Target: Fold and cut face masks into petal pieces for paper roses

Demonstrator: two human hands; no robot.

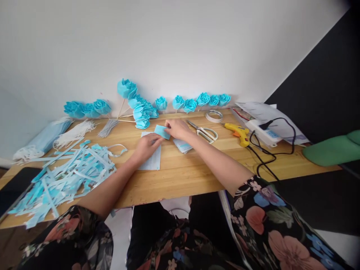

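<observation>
A small folded piece of light-blue fabric (162,132) is pinched between my two hands above the middle of the table. My left hand (147,147) grips its lower left side with fingers closed. On its right edge, my right hand (176,128) is closed too, thumb and fingers together. Under my left hand lies a pale blue flat sheet (153,161). A stack of similar pale sheets (182,145) sits partly hidden below my right hand and wrist. Scissors with white handles (206,133) rest just right of my right hand.
Blue fabric flowers (142,112) line the wall. Cut strips (70,172), white cords (74,133), grey wires (108,127), face masks (47,138) and a phone (19,187) lie left. Rightward are a tape roll (214,116), yellow glue gun (237,133), power strip (263,132) and green bottle (332,150).
</observation>
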